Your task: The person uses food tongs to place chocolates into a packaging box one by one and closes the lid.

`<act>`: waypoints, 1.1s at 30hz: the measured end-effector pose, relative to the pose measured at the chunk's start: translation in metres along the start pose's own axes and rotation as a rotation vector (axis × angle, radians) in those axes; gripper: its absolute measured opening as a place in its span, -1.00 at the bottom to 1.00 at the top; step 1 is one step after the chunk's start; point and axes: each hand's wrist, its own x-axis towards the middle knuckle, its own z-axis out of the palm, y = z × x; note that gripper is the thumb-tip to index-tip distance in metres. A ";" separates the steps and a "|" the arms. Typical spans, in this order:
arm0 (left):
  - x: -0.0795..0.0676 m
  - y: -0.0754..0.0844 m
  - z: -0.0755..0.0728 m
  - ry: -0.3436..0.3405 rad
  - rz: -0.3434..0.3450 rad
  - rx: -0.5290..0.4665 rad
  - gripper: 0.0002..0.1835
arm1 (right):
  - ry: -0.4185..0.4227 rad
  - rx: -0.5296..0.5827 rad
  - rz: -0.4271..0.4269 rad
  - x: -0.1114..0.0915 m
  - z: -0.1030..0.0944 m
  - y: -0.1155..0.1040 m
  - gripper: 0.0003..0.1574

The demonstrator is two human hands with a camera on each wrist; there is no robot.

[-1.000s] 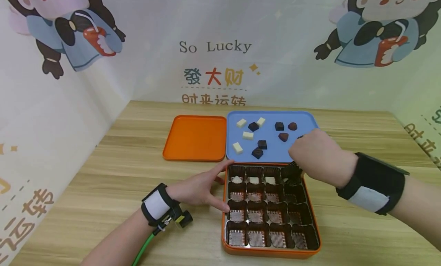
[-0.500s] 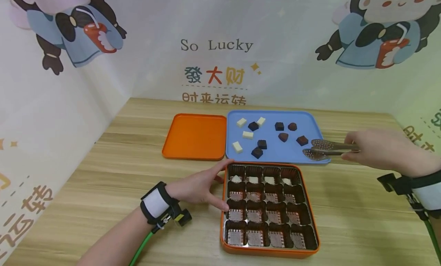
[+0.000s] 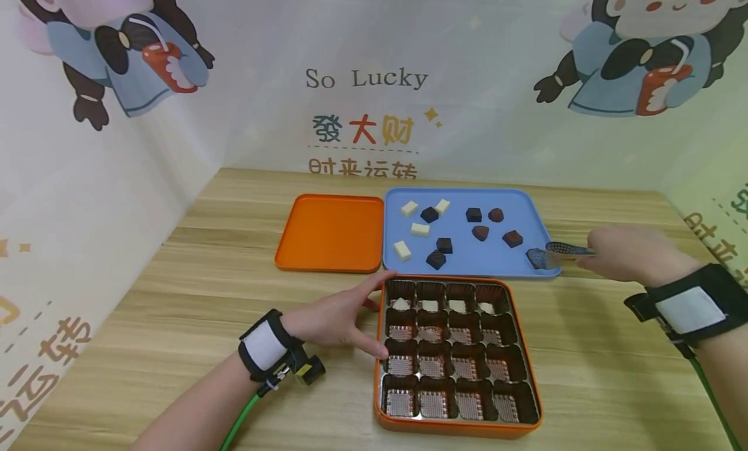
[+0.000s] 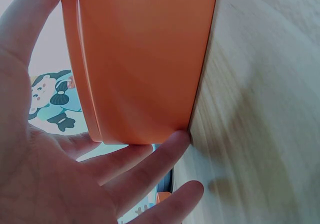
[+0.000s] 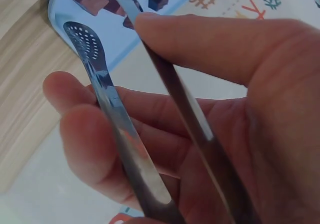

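My right hand [image 3: 637, 253] holds metal tongs [image 3: 569, 248] over the right end of a blue tray [image 3: 497, 259]. In the right wrist view the perforated tips of the tongs stand apart, with thumb and fingers around the arms. Several dark chocolates [image 3: 512, 239] and white chocolates [image 3: 419, 230] lie on the tray; one dark piece is just left of the tongs. My left hand [image 3: 333, 321] rests its spread fingers and thumb against the left side of an orange box [image 3: 456, 428]. White pieces [image 3: 430, 305] sit in the back row of its brown divided insert [image 3: 467, 366].
An orange lid-like tray [image 3: 330, 233] lies left of the blue one, their edges meeting. The box stands right in front of the blue tray. A printed cloth [image 3: 467, 139] rises behind the wooden table [image 3: 222, 237]. Green cables [image 3: 239, 422] trail from the wrist cameras.
My right hand has moved with the tongs from the box's back right compartment to the tray's right end, uncovering a white piece there. My left hand stays at the box.
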 end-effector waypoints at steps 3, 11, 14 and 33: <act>0.000 0.000 0.000 0.001 0.001 -0.009 0.19 | -0.003 -0.015 0.001 0.003 -0.001 -0.004 -0.58; 0.001 0.001 0.002 -0.005 -0.005 -0.020 0.19 | -0.043 -0.043 -0.006 0.008 0.000 -0.005 -0.61; 0.001 0.001 0.002 -0.006 -0.003 -0.021 0.19 | -0.031 -0.055 -0.016 0.008 0.001 -0.004 -0.65; 0.001 0.001 0.002 -0.002 -0.007 -0.009 0.20 | 0.277 -0.153 -0.203 -0.025 -0.036 -0.051 -0.75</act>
